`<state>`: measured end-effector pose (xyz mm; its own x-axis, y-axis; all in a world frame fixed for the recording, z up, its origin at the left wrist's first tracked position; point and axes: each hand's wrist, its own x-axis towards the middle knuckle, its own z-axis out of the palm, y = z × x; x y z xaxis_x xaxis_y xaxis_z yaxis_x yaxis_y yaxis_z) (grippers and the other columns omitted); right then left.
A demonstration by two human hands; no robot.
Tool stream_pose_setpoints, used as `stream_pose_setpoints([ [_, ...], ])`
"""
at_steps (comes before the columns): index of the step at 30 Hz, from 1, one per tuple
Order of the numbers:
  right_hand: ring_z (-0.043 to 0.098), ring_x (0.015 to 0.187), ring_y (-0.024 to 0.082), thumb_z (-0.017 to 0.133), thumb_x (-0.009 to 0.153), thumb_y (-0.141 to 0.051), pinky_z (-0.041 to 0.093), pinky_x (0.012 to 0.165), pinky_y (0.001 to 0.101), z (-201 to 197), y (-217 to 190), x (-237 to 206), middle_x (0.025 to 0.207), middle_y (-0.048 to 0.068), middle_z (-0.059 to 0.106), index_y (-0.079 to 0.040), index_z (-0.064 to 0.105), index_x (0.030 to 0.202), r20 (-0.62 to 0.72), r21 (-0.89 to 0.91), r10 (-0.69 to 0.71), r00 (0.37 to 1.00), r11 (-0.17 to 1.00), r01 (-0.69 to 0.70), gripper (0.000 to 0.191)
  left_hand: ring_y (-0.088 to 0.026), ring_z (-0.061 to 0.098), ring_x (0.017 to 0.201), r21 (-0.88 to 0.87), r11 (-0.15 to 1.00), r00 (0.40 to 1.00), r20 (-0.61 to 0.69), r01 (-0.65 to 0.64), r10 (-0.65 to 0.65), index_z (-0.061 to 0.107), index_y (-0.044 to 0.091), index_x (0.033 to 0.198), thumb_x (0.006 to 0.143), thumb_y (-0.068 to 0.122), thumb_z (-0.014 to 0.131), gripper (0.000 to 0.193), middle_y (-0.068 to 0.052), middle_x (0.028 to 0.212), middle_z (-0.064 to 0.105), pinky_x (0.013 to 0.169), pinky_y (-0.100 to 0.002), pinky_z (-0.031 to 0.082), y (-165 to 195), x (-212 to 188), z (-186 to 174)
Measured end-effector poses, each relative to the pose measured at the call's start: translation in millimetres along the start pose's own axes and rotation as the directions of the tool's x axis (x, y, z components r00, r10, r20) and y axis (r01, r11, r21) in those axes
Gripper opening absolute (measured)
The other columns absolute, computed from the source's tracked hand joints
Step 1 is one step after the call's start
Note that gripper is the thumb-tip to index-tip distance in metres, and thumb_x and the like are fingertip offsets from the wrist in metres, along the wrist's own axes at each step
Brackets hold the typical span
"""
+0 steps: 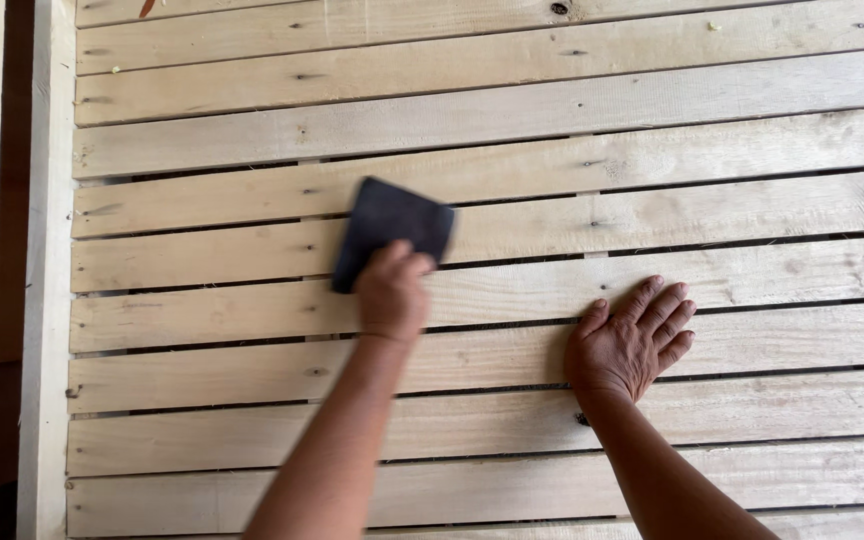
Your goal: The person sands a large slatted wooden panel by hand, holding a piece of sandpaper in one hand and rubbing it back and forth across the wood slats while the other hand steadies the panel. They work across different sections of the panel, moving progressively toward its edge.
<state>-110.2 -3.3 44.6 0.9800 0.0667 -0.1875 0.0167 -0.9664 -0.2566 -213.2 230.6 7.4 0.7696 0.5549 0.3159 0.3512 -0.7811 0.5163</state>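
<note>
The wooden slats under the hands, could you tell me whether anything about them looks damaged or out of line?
Nothing stands out. The wooden slats lie parallel, with narrow gaps, small knots and nail heads. The left hand presses a dark sanding sheet on one slat; the right hand rests flat, fingers spread, on another.

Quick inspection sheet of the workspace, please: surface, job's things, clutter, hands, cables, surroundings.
Surface: pale wooden slats with narrow gaps, knots and nail heads.
Job's things: dark sanding sheet, blurred, flat on the slats.
Clutter: nothing seen.
Hands: left hand presses the sheet; right hand lies flat, fingers spread, on a slat.
Cables: nothing seen.
Surroundings: upright frame board at the left, dark gap beside it.
</note>
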Motion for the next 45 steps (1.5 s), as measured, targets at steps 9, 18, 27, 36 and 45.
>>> stream_pose_setpoints([
  [9, -0.009, 0.158, 0.037, 0.029, 0.101, -0.047, -0.008, 0.124, 0.0540, 0.5, 1.1, 1.3, 0.171, 0.021, -0.004, -0.004, 0.007, 0.164, 0.003, 0.006, 0.002, 1.000, 1.000, -0.002, 0.080, -0.030, 0.063, 0.080, -0.002, 0.999, 0.994, 0.102, -0.037, 0.037, 0.072, 0.014, 0.078, 0.079, -0.002, 0.065, 0.018, -0.008, 0.081, 0.058, 0.066, -0.044, 0.051, -23.9, 11.8, -58.1],
  [18, -0.011, 0.157, 0.036, 0.028, 0.101, -0.047, -0.009, 0.123, 0.0537, -1.3, 0.0, 0.6, 0.171, 0.021, -0.006, -0.004, 0.005, 0.164, 0.014, 0.007, 0.000, 1.000, 1.000, 0.000, 0.080, -0.028, 0.063, 0.079, 0.035, 0.997, 0.997, 0.025, 0.067, -0.068, 0.064, 0.014, 0.069, 0.079, 0.003, 0.070, 0.016, -0.007, 0.080, 0.058, 0.065, -0.042, 0.053, -18.9, -0.3, -6.3],
  [27, -0.010, 0.158, 0.036, 0.028, 0.101, -0.048, -0.008, 0.124, 0.0536, -1.8, -0.9, 0.4, 0.171, 0.020, -0.005, -0.004, 0.007, 0.164, 0.007, -0.004, 0.000, 1.000, 1.000, 0.000, 0.079, -0.027, 0.064, 0.078, -0.028, 0.999, 0.992, 0.128, 0.018, -0.014, 0.074, 0.017, 0.077, 0.080, 0.000, 0.070, 0.018, -0.005, 0.080, 0.059, 0.065, -0.041, 0.053, -20.6, 12.5, -55.4],
  [36, -0.009, 0.158, 0.037, 0.027, 0.101, -0.048, -0.008, 0.124, 0.0536, 2.3, 1.7, -0.3, 0.171, 0.021, -0.005, -0.004, 0.007, 0.164, -0.001, -0.015, -0.006, 1.000, 1.000, 0.006, 0.079, -0.031, 0.065, 0.081, -0.099, 0.995, 1.000, -0.008, -0.004, 0.003, 0.071, 0.014, 0.076, 0.074, -0.002, 0.067, 0.016, -0.008, 0.085, 0.062, 0.068, -0.043, 0.054, 32.1, 7.9, 21.8],
  [45, -0.010, 0.157, 0.036, 0.027, 0.100, -0.049, -0.008, 0.123, 0.0535, 2.3, 2.2, 1.5, 0.171, 0.020, -0.006, -0.006, 0.005, 0.164, 0.014, -0.007, 0.009, 1.000, 1.000, -0.009, 0.080, -0.028, 0.065, 0.077, -0.033, 0.999, 0.992, 0.120, 0.031, -0.026, 0.074, 0.014, 0.078, 0.083, -0.001, 0.069, 0.016, -0.007, 0.081, 0.062, 0.066, -0.040, 0.054, -20.7, 9.1, -52.3],
])
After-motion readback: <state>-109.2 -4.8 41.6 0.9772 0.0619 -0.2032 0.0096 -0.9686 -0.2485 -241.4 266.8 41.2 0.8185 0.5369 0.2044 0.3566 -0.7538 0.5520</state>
